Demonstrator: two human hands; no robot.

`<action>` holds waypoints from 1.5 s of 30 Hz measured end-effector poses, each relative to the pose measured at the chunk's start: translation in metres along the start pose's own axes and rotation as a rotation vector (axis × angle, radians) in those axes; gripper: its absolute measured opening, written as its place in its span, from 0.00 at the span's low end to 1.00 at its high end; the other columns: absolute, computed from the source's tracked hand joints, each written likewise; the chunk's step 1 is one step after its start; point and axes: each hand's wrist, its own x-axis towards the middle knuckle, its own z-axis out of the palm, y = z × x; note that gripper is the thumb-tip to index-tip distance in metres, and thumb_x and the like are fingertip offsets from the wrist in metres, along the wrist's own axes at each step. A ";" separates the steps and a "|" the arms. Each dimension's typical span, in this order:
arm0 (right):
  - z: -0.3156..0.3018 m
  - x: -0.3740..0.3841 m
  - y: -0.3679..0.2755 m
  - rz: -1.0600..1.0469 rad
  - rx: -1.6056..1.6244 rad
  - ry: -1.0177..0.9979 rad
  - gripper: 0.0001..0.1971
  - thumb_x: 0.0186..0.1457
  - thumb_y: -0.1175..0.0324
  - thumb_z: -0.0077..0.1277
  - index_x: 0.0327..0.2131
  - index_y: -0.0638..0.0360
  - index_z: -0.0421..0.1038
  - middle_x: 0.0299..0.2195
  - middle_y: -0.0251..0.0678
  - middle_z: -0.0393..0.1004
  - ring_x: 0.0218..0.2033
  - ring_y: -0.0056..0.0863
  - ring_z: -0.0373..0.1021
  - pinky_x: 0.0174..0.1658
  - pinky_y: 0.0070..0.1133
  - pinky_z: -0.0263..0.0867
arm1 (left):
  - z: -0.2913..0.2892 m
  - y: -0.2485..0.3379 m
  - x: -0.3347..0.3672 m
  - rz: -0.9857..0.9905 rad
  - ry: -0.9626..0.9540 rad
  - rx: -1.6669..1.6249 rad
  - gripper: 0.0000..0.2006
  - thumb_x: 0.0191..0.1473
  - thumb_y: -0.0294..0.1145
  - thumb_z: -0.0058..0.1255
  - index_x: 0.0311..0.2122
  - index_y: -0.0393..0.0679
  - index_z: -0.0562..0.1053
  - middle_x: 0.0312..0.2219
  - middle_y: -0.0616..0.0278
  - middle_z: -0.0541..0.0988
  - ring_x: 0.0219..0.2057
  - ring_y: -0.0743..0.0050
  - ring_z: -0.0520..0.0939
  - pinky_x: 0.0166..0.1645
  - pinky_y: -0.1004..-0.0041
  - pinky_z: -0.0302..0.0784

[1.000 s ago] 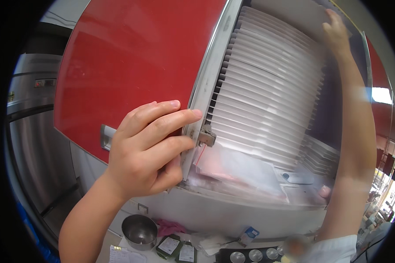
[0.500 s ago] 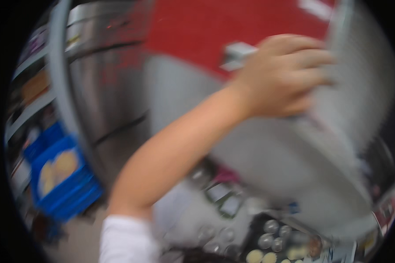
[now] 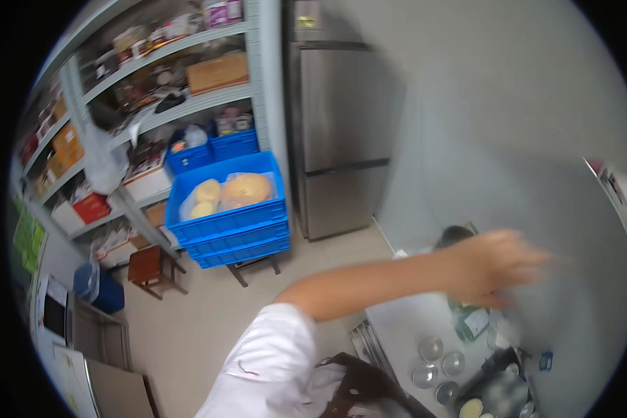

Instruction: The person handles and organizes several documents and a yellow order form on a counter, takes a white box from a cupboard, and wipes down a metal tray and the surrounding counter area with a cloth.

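My left arm, in a white sleeve, crosses the lower middle to the right. At its end my left hand [image 3: 491,268], smeared by motion, is held in the air with its fingers stretched out and apparently nothing in them. Beneath it lies a white worktop [image 3: 395,317] with several small round metal tins [image 3: 425,376] and green packs with white labels [image 3: 472,324]. A dark tray [image 3: 493,364] at the lower right carries pale yellow rounds [image 3: 471,408] and more round tins. My right hand is out of view.
Stacked blue crates [image 3: 237,230] hold pale round bagged items. Behind them stand loaded shelves [image 3: 181,111] and a steel refrigerator [image 3: 345,111]. A wooden stool [image 3: 150,268] and a blue bin [image 3: 99,287] are at the left. A grey wall [image 3: 508,104] rises at the right.
The view has swung left, bringing in the shelves and floor. My left hand has come down from beside a red and grey panel, which no longer shows.
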 end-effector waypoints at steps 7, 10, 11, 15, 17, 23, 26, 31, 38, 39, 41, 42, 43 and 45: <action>0.115 -0.039 -0.170 -0.717 0.438 -0.021 0.12 0.48 0.71 0.53 0.39 0.56 0.71 0.32 0.37 0.78 0.30 0.32 0.76 0.34 0.23 0.73 | 0.033 0.217 -0.373 -1.506 0.659 -0.728 0.28 0.67 0.53 0.36 0.62 0.44 0.65 0.57 0.53 0.72 0.53 0.56 0.76 0.59 0.58 0.69; 0.190 -0.112 -0.268 -0.994 0.630 0.236 0.14 0.50 0.68 0.52 0.42 0.54 0.71 0.44 0.35 0.76 0.41 0.35 0.75 0.42 0.28 0.73 | 0.010 0.366 -0.376 -1.229 1.721 -1.084 0.32 0.67 0.55 0.34 0.63 0.38 0.61 0.59 0.52 0.70 0.55 0.53 0.75 0.60 0.56 0.69; 0.206 -0.130 -0.304 -1.065 0.713 0.282 0.15 0.50 0.67 0.52 0.44 0.54 0.71 0.48 0.34 0.75 0.45 0.37 0.74 0.46 0.29 0.73 | -0.005 0.399 -0.361 -1.179 1.865 -1.072 0.31 0.67 0.54 0.36 0.63 0.36 0.61 0.58 0.51 0.70 0.55 0.53 0.75 0.60 0.57 0.69; 0.205 -0.209 -0.467 -1.306 1.074 0.179 0.24 0.54 0.63 0.53 0.55 0.53 0.68 0.56 0.36 0.70 0.55 0.40 0.69 0.56 0.34 0.67 | -0.006 0.549 -0.392 -1.364 2.092 -0.756 0.29 0.65 0.46 0.44 0.61 0.30 0.60 0.57 0.48 0.70 0.56 0.54 0.75 0.60 0.57 0.72; 0.173 -0.241 -0.520 -1.473 1.255 -0.062 0.28 0.56 0.59 0.54 0.59 0.53 0.65 0.60 0.38 0.66 0.59 0.43 0.64 0.60 0.37 0.62 | 0.009 0.614 -0.395 -1.351 2.272 -0.712 0.27 0.61 0.38 0.50 0.61 0.32 0.62 0.56 0.47 0.71 0.55 0.54 0.75 0.59 0.58 0.73; 0.095 -0.265 -0.664 -1.715 1.413 -0.477 0.34 0.61 0.51 0.50 0.65 0.56 0.56 0.67 0.46 0.52 0.68 0.51 0.48 0.68 0.44 0.45 | 0.012 0.707 -0.395 -1.373 2.356 -0.110 0.27 0.54 0.30 0.56 0.59 0.36 0.65 0.50 0.52 0.76 0.49 0.62 0.79 0.54 0.63 0.76; 0.026 -0.274 -0.773 -1.677 1.443 -0.322 0.33 0.61 0.53 0.50 0.65 0.55 0.56 0.67 0.46 0.53 0.69 0.48 0.47 0.69 0.43 0.43 | -0.006 0.758 -0.413 -1.419 2.331 0.182 0.27 0.53 0.30 0.59 0.57 0.36 0.66 0.49 0.55 0.77 0.47 0.67 0.79 0.51 0.66 0.77; -0.062 -0.269 -0.950 -1.583 1.478 -0.174 0.32 0.60 0.54 0.50 0.64 0.57 0.57 0.67 0.46 0.54 0.68 0.47 0.49 0.69 0.40 0.43 | -0.061 0.882 -0.432 -1.370 2.375 0.519 0.25 0.52 0.31 0.60 0.55 0.36 0.69 0.45 0.56 0.79 0.43 0.67 0.81 0.50 0.67 0.77; 0.042 -0.250 -1.141 -1.176 1.747 -0.974 0.32 0.64 0.59 0.48 0.66 0.64 0.53 0.64 0.52 0.57 0.66 0.44 0.53 0.67 0.33 0.49 | -0.111 0.985 -0.503 -1.277 2.532 0.669 0.24 0.56 0.34 0.57 0.56 0.35 0.67 0.47 0.55 0.78 0.47 0.66 0.80 0.53 0.64 0.76; 0.044 -0.254 -1.154 -1.103 1.781 -1.282 0.32 0.64 0.59 0.48 0.66 0.63 0.52 0.62 0.49 0.62 0.64 0.40 0.59 0.65 0.31 0.54 | -0.116 0.993 -0.523 -1.265 2.556 0.695 0.25 0.57 0.34 0.56 0.57 0.35 0.67 0.48 0.55 0.77 0.48 0.65 0.79 0.54 0.64 0.75; 0.041 -0.250 -1.170 -1.032 1.643 -1.671 0.34 0.64 0.60 0.50 0.67 0.63 0.50 0.57 0.45 0.68 0.58 0.33 0.64 0.60 0.28 0.59 | -0.127 1.004 -0.561 -1.244 2.625 0.759 0.25 0.58 0.34 0.54 0.58 0.36 0.66 0.49 0.56 0.76 0.49 0.65 0.78 0.55 0.63 0.74; 0.033 -0.245 -1.179 -0.973 1.557 -1.858 0.35 0.63 0.60 0.50 0.67 0.62 0.49 0.54 0.44 0.70 0.55 0.30 0.67 0.58 0.26 0.62 | -0.137 1.008 -0.580 -1.246 2.661 0.795 0.24 0.59 0.34 0.53 0.58 0.36 0.66 0.49 0.56 0.76 0.49 0.66 0.78 0.55 0.64 0.74; 0.029 -0.242 -1.197 -0.991 1.573 -1.888 0.35 0.63 0.62 0.52 0.67 0.62 0.48 0.52 0.42 0.71 0.53 0.28 0.68 0.56 0.25 0.63 | -0.146 1.012 -0.598 -1.247 2.698 0.833 0.24 0.59 0.33 0.52 0.59 0.37 0.65 0.49 0.56 0.76 0.48 0.66 0.78 0.55 0.64 0.74; 0.018 -0.238 -1.233 -1.021 1.611 -1.961 0.36 0.61 0.64 0.54 0.67 0.62 0.48 0.48 0.40 0.74 0.49 0.24 0.70 0.52 0.23 0.66 | -0.171 1.029 -0.628 -1.219 2.684 0.946 0.21 0.61 0.34 0.52 0.56 0.36 0.68 0.48 0.57 0.78 0.47 0.67 0.79 0.52 0.66 0.75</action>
